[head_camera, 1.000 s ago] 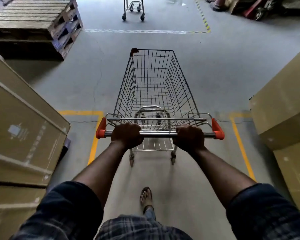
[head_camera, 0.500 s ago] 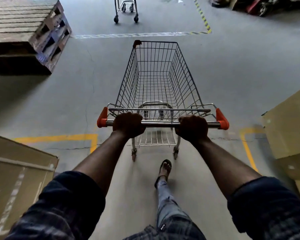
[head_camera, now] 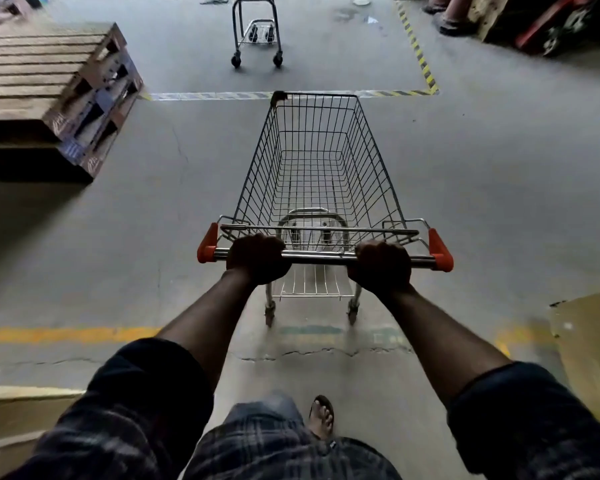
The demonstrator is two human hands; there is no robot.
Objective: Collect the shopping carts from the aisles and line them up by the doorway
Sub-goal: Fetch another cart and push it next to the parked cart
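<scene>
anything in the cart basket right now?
No. The wire basket of the cart is empty, with the grey floor showing through the mesh, while the left hand and right hand grip its handle bar.

Warehouse floor: bare cracked grey concrete (head_camera: pixel 499 188), yellow-black hazard tape lines (head_camera: pixel 418 51), stacked wooden pallets (head_camera: pixel 49 81), brown cardboard cartons (head_camera: pixel 589 348).

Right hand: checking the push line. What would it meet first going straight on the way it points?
The right hand, gripping the handle, would probably first meet the cart's rear wire frame just beyond it.
</scene>
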